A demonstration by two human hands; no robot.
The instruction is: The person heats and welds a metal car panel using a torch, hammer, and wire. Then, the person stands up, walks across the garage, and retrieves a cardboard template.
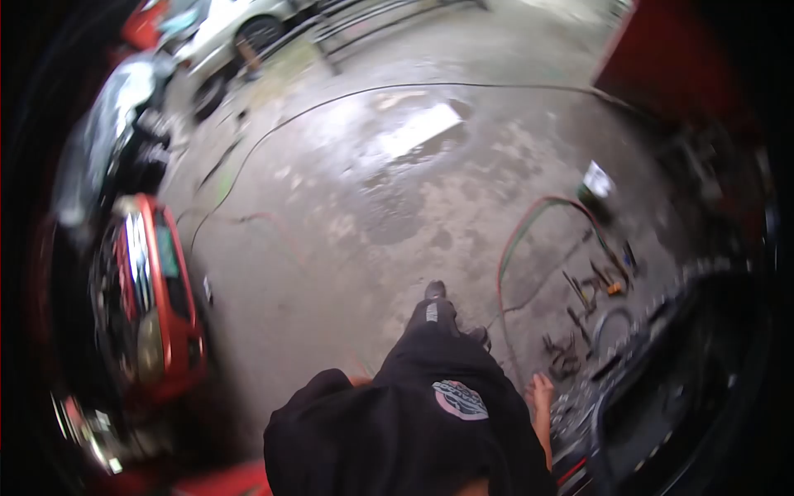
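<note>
My right hand hangs beside my black shirt, at the lower right, with its fingers loosely apart and nothing visible in them. It is nearest to a dark vehicle part and several metal tools on the floor. A small patch of skin shows at the left edge of the shirt; it looks like part of my left hand or arm, and no fingers can be made out. My shoe rests on the concrete floor.
Red and green hoses curve across the floor at right. A thin black cable arcs farther off. At left stands a red car front; a white car and a metal frame are at the back.
</note>
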